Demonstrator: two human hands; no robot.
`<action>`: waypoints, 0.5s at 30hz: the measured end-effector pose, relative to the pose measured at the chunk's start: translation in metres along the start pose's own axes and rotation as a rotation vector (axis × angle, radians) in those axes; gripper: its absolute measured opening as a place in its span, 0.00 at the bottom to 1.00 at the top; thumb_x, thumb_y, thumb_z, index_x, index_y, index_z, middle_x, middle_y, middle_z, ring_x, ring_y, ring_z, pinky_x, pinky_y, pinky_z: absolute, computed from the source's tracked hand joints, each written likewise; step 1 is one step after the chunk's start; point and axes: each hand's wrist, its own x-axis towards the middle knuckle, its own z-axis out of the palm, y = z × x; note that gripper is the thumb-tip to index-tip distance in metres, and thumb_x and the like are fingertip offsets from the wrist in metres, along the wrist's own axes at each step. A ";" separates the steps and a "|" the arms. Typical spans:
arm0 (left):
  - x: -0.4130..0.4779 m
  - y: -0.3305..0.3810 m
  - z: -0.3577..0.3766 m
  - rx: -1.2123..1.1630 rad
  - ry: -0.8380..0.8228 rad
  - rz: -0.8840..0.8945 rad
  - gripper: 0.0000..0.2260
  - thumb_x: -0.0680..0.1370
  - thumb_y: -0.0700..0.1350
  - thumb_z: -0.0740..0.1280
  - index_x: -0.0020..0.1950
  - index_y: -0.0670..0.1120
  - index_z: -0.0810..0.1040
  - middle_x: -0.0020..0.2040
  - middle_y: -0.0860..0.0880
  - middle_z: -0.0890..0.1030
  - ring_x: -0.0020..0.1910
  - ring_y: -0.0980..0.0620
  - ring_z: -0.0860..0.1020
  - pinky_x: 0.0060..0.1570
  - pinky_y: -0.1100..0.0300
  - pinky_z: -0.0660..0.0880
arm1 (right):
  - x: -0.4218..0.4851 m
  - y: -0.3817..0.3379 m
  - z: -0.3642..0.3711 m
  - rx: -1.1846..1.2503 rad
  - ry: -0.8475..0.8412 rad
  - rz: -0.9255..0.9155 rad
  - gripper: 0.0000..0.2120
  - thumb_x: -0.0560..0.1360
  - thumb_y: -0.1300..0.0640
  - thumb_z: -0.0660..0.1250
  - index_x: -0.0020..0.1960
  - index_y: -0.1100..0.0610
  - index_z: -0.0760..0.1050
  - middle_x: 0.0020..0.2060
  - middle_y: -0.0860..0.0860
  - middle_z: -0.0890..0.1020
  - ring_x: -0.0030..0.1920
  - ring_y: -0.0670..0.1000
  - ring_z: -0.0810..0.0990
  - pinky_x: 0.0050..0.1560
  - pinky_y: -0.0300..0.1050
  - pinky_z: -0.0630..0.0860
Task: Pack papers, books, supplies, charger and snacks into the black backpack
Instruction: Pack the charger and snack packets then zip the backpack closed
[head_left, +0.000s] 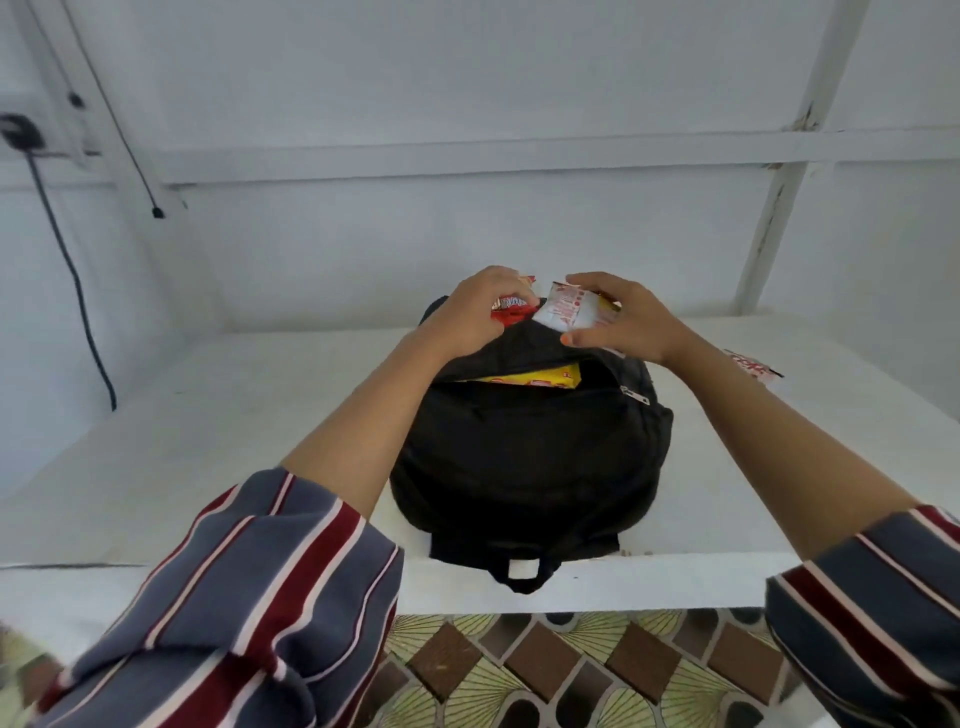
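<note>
The black backpack (530, 457) lies flat on the counter (208, 415), its mouth open at the far end. Right-hand fingers (592, 285) pinch a white snack packet (563, 312) just above that opening; the left hand (480, 306) seemingly clasps a red packet (511, 312) beside it.

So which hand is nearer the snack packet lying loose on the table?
Right. The right hand is just left of the loose packet; the left hand is farther left, across the backpack.
</note>
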 end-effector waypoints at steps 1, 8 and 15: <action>-0.008 -0.009 -0.003 0.005 -0.009 -0.007 0.19 0.74 0.31 0.64 0.61 0.49 0.77 0.71 0.45 0.65 0.70 0.48 0.63 0.68 0.58 0.60 | 0.000 -0.007 0.009 -0.009 -0.011 0.012 0.30 0.69 0.54 0.74 0.68 0.49 0.67 0.60 0.47 0.71 0.58 0.47 0.69 0.55 0.39 0.66; -0.033 -0.044 -0.002 -0.049 -0.146 -0.037 0.16 0.75 0.34 0.64 0.60 0.47 0.78 0.71 0.45 0.62 0.71 0.47 0.60 0.66 0.60 0.59 | -0.006 -0.027 0.039 -0.101 -0.045 0.048 0.32 0.68 0.52 0.75 0.66 0.52 0.64 0.62 0.51 0.71 0.58 0.50 0.69 0.54 0.40 0.68; -0.044 -0.048 0.004 -0.049 -0.095 0.037 0.20 0.66 0.44 0.77 0.57 0.51 0.80 0.71 0.47 0.57 0.71 0.46 0.54 0.69 0.51 0.56 | -0.022 -0.031 0.038 -0.159 -0.024 0.052 0.25 0.69 0.54 0.74 0.61 0.52 0.67 0.59 0.50 0.72 0.54 0.50 0.70 0.45 0.34 0.67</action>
